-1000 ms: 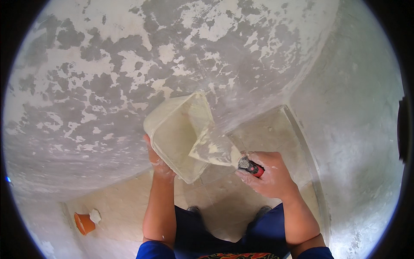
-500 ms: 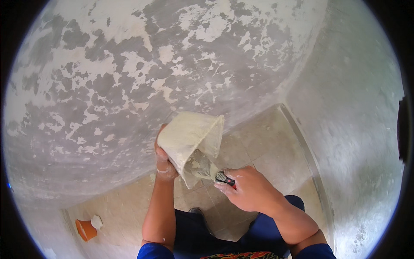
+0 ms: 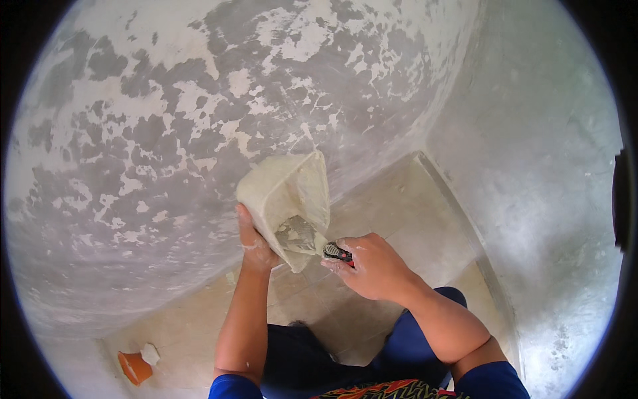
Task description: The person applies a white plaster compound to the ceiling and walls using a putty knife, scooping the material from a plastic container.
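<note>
This looks like the inside of a building under plastering or renovation, a bare corner of a room. A wall [image 3: 156, 143] mottled grey and off-white fills the upper left and centre; a smoother grey side wall [image 3: 531, 173] takes up the right. Dusty tiled floor [image 3: 392, 216] shows between them. Near the centre are a smeared tub [image 3: 266, 189] and a putty knife [image 3: 297, 234]; an orange container [image 3: 135, 368] sits at lower left.
</note>
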Tool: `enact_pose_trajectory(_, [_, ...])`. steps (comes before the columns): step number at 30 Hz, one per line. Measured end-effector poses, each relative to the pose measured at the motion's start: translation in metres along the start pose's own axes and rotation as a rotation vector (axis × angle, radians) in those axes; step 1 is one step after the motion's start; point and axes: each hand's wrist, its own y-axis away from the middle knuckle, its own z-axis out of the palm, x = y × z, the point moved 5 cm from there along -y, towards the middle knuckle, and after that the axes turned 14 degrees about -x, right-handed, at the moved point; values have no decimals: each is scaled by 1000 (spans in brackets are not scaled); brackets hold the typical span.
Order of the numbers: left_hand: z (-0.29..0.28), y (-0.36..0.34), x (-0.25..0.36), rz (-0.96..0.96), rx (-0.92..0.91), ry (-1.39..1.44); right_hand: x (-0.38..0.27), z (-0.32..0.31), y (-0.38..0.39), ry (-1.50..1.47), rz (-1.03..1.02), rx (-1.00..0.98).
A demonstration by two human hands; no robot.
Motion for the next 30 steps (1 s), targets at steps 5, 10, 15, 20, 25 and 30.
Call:
enact_pose_trajectory(5, [17,-6,22,168,5,-47,-9,1,9,-29,-68,104])
enact_pose_trajectory(10, [26,0,30,152,20,29,-18,-3,18,-5,-102,146])
enact_pose_trajectory(15, [25,1,24,130,23,129,-23,-8,32,-56,-173,299])
enact_pose_trajectory(20, [26,-3,19,50,-10,317,-24,-18,38,-75,-226,331])
enact_pose_trajectory(25, [38,-6,-3,-72,33,471,1,-21,38,-502,-168,331])
enact_pose_trajectory(30, [52,-8,-13,-220,-44,543,16,-39,43,-842,-134,429])
